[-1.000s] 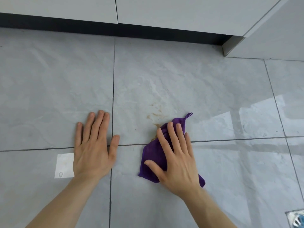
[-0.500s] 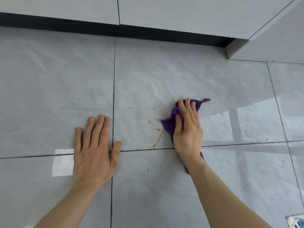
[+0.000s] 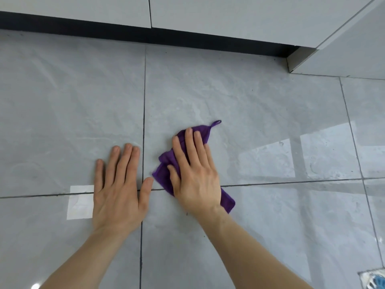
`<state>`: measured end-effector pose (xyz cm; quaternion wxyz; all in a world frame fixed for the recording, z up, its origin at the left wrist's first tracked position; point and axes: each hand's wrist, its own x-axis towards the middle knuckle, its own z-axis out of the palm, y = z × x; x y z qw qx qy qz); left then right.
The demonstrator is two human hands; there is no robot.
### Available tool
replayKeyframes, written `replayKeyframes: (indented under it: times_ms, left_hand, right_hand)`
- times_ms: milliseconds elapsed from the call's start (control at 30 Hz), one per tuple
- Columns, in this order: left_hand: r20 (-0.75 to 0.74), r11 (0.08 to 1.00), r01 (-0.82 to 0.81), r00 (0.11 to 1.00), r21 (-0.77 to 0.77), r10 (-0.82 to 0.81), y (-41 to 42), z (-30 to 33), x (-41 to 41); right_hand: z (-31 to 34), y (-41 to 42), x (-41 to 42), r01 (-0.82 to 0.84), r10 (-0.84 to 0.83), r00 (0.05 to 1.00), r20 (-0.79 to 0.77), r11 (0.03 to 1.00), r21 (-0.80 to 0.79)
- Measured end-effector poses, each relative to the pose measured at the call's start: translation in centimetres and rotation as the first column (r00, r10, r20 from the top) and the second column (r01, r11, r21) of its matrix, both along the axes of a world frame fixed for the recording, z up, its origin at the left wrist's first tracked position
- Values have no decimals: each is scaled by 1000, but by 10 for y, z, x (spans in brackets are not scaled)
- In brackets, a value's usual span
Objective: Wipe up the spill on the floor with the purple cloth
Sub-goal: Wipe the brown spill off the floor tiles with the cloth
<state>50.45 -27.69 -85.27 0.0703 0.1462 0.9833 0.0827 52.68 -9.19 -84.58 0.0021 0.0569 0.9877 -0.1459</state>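
We find the right hand (image 3: 195, 174) spread flat, pressing the purple cloth (image 3: 188, 163) onto the floor (image 3: 260, 113) across a grout joint. The left hand (image 3: 118, 190) lies open on the tile as a brace, holding nothing. No stain shows around the cloth; what sits beneath it we cannot tell. We advise firm, overlapping strokes, then lifting to check. The tiles are glossy grey, with a dark plinth (image 3: 187, 39) under pale cabinets (image 3: 229, 15).

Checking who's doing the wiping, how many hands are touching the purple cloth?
1: the right hand presses flat on the purple cloth. The left hand rests on bare floor beside it.
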Motion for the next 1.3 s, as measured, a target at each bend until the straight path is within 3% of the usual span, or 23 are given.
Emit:
replayKeyframes:
  times_ms: [433, 567, 633, 700, 733, 800, 867, 933, 1000, 1033, 1100, 1200, 1300]
  left_hand:
    - [11, 1000, -17, 1000, -1, 17, 0, 0, -1]
    - [4, 1000, -22, 1000, 16, 22, 0, 1, 0]
    - [4, 999, -25, 1000, 23, 25, 0, 0, 0]
    - [4, 999, -26, 1000, 32, 26, 1, 0, 1]
    - [4, 999, -27, 1000, 32, 27, 1, 1, 1]
    - [4, 999, -29, 1000, 31, 29, 1, 1, 2]
    - [4, 999, -34, 999, 31, 34, 1, 0, 1]
    - [5, 999, -37, 999, 33, 37, 1, 0, 2]
    - [3, 999, -38, 999, 32, 38, 1, 1, 1]
    - [-1, 999, -37, 999, 33, 37, 1, 1, 1]
    - [-7, 999, -32, 999, 35, 33, 0, 1, 1]
    - [-8, 998, -33, 999, 45, 34, 2, 0, 1]
    - [-3, 999, -29, 1000, 34, 29, -1, 1, 1]
  right_hand:
    - [0, -4, 144, -61, 61, 998, 13, 998, -22]
    - [10, 1, 132, -29, 18, 998, -55, 981, -193]
    - [37, 7, 109, 213, -243, 970, -9, 867, -451]
    - [68, 18, 80, 477, -495, 853, 167, 608, -635]
    - [79, 25, 68, 537, -556, 804, 210, 529, -657]
    - [96, 41, 48, 595, -560, 775, 293, 490, -637]
    - [107, 49, 37, 608, -455, 793, 406, 551, -571]
    - [107, 50, 37, 526, -291, 811, 507, 742, -416]
    - [99, 44, 44, 344, -130, 813, 567, 894, -288]
    - [90, 42, 51, 247, -79, 842, 534, 937, -249]
    - [71, 39, 68, 137, -80, 949, 304, 976, -171]
    - [57, 32, 91, 310, -322, 946, -29, 929, -200]
    - [40, 4, 125, 243, -248, 969, -20, 961, -130]
